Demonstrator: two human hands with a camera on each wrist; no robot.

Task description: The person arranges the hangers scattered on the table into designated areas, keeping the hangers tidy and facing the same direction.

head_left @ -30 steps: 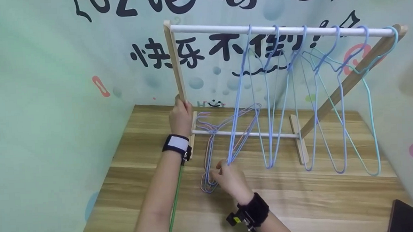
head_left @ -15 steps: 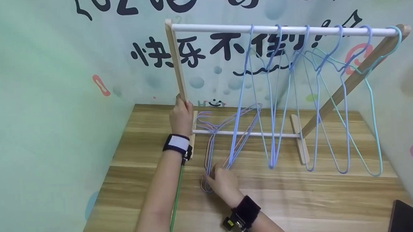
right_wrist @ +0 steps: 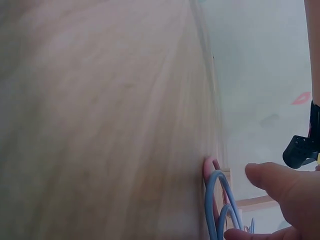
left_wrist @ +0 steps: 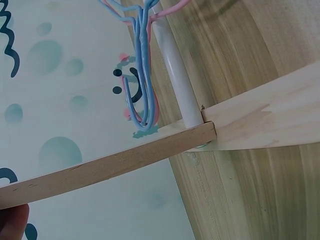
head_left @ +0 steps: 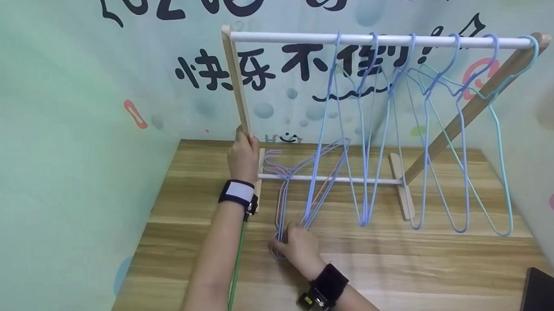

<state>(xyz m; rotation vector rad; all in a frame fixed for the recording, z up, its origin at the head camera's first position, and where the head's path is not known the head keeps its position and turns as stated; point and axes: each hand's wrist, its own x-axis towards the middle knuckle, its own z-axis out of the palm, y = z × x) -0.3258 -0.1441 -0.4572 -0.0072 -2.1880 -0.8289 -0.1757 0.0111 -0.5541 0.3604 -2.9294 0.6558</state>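
My left hand (head_left: 243,157) grips the left wooden upright (head_left: 234,78) of a small clothes rack, low down near its foot. In the left wrist view only a fingertip (left_wrist: 17,217) shows at the upright's lower edge. My right hand (head_left: 302,248) is at the near corner of a pile of thin blue and pink clothes hangers (head_left: 283,202) lying on the table. Thumb and fingers are apart in the right wrist view; one fingertip (right_wrist: 235,233) is at the looped ends of the blue hangers (right_wrist: 212,200). Whether it touches them is hard to tell.
Several blue and turquoise hangers (head_left: 460,119) hang from the rack's white top rod (head_left: 276,37). A white lower rod (head_left: 385,181) crosses near the pile. A black flat object (head_left: 546,289) lies at the table's right front. A printed backdrop (head_left: 128,68) stands behind.
My right hand has left the lower corner of the leftmost hanging hanger and moved down and left to the pile. The left hand keeps its grip on the upright.
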